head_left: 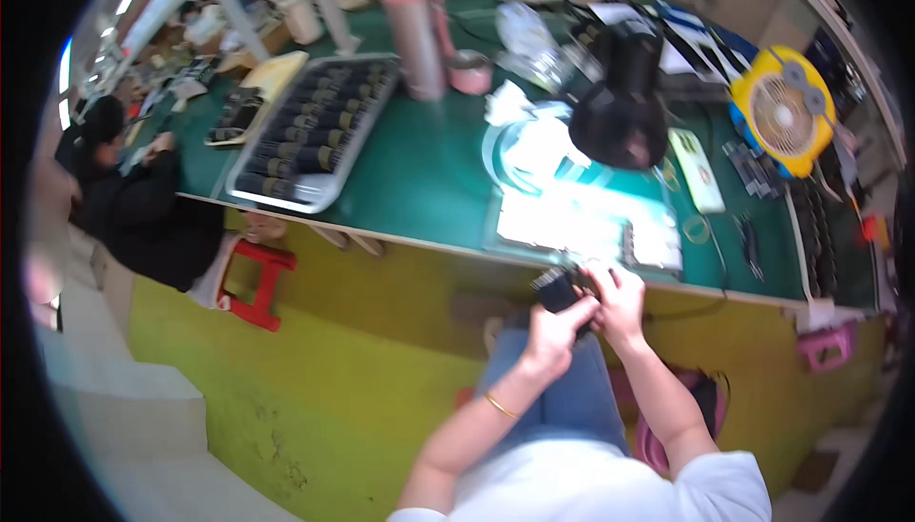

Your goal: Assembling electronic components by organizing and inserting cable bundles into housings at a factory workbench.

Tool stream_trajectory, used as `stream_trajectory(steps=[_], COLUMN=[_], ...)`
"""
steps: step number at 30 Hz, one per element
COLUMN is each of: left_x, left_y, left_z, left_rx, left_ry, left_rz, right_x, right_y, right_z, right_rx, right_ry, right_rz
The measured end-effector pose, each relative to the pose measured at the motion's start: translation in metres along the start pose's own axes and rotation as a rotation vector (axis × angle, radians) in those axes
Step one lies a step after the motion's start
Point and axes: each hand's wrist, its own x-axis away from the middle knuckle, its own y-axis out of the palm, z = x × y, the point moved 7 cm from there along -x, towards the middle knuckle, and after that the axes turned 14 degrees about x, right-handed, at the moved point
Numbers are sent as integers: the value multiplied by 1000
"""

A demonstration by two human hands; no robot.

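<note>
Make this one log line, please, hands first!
left hand: holding black part | right hand: beside it, grip unclear | lamp: lit over green table | tray: dark parts in rows | fan: right side

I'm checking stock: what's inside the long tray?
Rows of black parts lie in the tray, with a bare pale patch near its closest right corner. The tray's floor beneath the parts is covered.

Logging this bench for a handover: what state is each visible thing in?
Black lamp: lit.
Yellow fan: cannot tell if running.
Pink flask: upright.
Tray: loaded with black cylinders.
Red stool: upright.
Left hand: closed around a black piece.
Right hand: at the same piece, grip unclear.
</note>
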Motion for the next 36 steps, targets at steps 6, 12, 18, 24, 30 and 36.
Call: stream_trajectory(steps=[6,12,18,24,30,36], left_x=[4,2,-7,-12,-12,-10], left_y=[-1,2,2,0,-1,-4], left_z=[2,-10,-10,-2,2,0], left_rx=[-47,-35,-52,-41,-23,-34], left_ry=[-60,-64,2,28,25,3], left_rz=[-38,-63,-95,-124,-106,-100], right_x=[1,5,-5,-9,-11,-8], right_y=[1,-11,-12,-5,-3,-3], right_z=[9,8,3,12,11,13], right_rx=[-21,-40,-25,-19,-74,-96], right_ry=[-96,-73,-69,-62,-95,-60], right_rz=[26,-39,-31,29,65,63])
